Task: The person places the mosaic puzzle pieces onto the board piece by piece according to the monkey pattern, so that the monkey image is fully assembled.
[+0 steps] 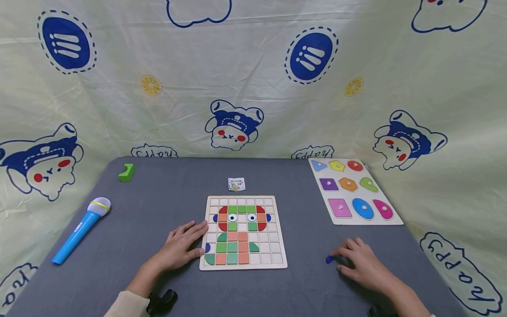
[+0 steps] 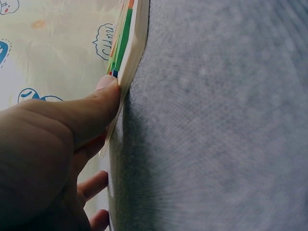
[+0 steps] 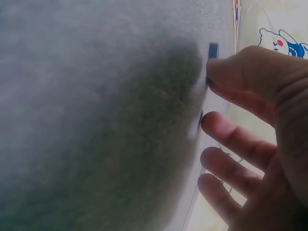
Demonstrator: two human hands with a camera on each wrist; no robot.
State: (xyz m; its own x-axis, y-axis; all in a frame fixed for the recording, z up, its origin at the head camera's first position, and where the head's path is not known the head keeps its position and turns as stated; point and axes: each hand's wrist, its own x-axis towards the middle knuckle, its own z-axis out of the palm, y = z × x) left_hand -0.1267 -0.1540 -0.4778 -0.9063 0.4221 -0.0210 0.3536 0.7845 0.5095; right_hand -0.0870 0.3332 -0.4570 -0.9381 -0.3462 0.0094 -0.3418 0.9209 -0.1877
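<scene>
A white-gridded square mosaic board (image 1: 266,259) lies in the middle of the table, with red, green, orange and blue tiles set out in a figure with two eye tiles. My left hand (image 1: 180,246) rests at its left edge, fingers extended; in the left wrist view the thumb (image 2: 103,94) touches the board's side (image 2: 136,41). Right of the board, my right hand (image 1: 362,264) pinches a small blue tile (image 1: 329,259) low over the table. In the right wrist view this tile pokes out beyond the thumb (image 3: 226,72), and the other fingers are spread and loosely bent.
A small picture card (image 1: 236,184) lies behind the board. At the back right is a shape puzzle board (image 1: 374,219) with knobbed pieces. On the left lie a blue toy microphone (image 1: 81,231) and a green block (image 1: 126,172). A printed cloth (image 1: 253,79) hangs behind the table.
</scene>
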